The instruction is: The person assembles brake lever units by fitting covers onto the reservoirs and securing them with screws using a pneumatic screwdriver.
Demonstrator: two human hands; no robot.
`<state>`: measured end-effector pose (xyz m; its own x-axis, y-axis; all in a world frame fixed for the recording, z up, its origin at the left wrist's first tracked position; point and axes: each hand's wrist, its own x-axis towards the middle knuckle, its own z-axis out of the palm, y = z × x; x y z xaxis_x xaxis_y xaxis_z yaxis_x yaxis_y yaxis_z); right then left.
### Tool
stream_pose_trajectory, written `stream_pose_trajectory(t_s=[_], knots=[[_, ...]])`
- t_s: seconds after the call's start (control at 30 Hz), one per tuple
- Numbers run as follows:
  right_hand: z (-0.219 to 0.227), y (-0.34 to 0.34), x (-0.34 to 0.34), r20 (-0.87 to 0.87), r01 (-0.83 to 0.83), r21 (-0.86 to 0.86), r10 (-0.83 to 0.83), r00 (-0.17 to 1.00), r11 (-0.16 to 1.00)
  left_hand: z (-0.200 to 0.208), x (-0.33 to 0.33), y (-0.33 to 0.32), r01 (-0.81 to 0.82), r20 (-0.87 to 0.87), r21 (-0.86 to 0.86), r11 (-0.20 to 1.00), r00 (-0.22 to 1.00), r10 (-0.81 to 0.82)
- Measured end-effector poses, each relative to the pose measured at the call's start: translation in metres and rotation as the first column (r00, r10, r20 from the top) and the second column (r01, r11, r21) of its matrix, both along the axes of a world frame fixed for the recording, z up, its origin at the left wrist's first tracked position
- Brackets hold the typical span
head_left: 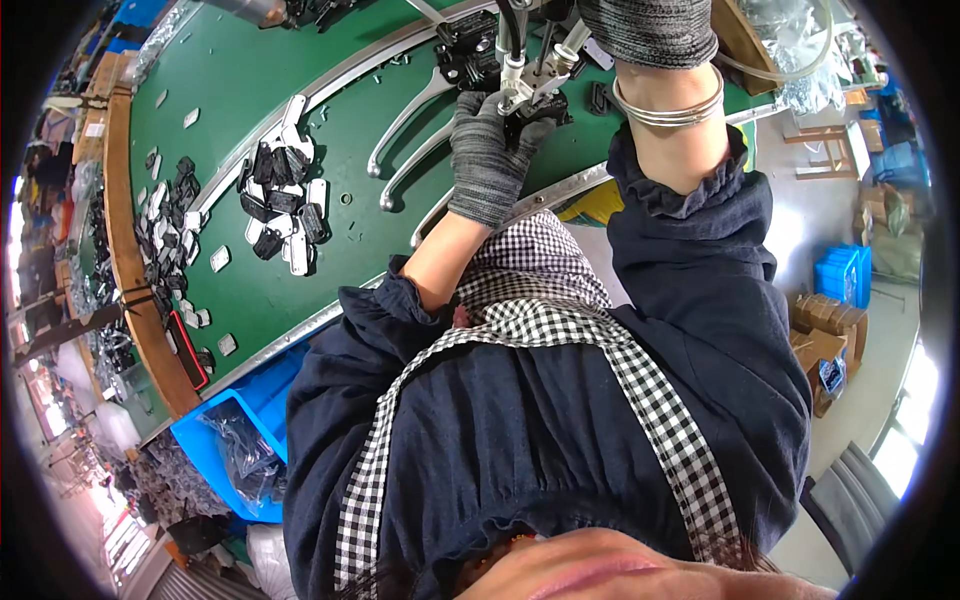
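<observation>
My left hand [490, 158], in a grey knitted glove, is closed around a brake lever's black housing [545, 112] under a metal bench press [520, 80]. Its fingertips and part of the housing are hidden by the glove and the press. A silver lever blade [425, 165] reaches out beside this hand, and another blade [405, 125] lies farther left, joined to a black housing [470, 62]. At the upper edge, right of the press, is my gloved right hand [648, 32], raised. Its fingers are out of sight, so what it touches does not show.
Small black and white parts [285, 195] lie heaped on the green table [330, 240], with another pile [165, 225] near the wooden edge board [125, 240]. A curved metal rail [345, 75] crosses the table. Blue bin [235, 445] stands below left; a clear tube [790, 72] hangs at upper right.
</observation>
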<state>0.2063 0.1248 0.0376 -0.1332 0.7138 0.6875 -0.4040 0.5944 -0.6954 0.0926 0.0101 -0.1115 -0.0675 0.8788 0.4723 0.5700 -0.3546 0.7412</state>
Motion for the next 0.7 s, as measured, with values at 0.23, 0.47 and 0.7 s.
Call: stream_pose_trajectory(t_s=[0.23,0.47,0.7], knots=[[-0.002,-0.009,-0.007,0.086,0.102,0.142,-0.115,0.990,0.985,0.001,0.002,-0.003,-0.030,0.146,-0.070,0.997,0.988,0.039],[-0.007,-0.011,-0.013,0.153,0.221,0.370,-0.294,0.943,0.902,0.001,0.001,-0.003,-0.003,0.149,-0.127,0.992,0.989,0.022],[-0.008,-0.011,-0.013,0.150,0.275,0.479,-0.386,0.910,0.834,-0.009,0.000,0.000,0.075,0.234,-0.201,0.977,0.972,-0.026]])
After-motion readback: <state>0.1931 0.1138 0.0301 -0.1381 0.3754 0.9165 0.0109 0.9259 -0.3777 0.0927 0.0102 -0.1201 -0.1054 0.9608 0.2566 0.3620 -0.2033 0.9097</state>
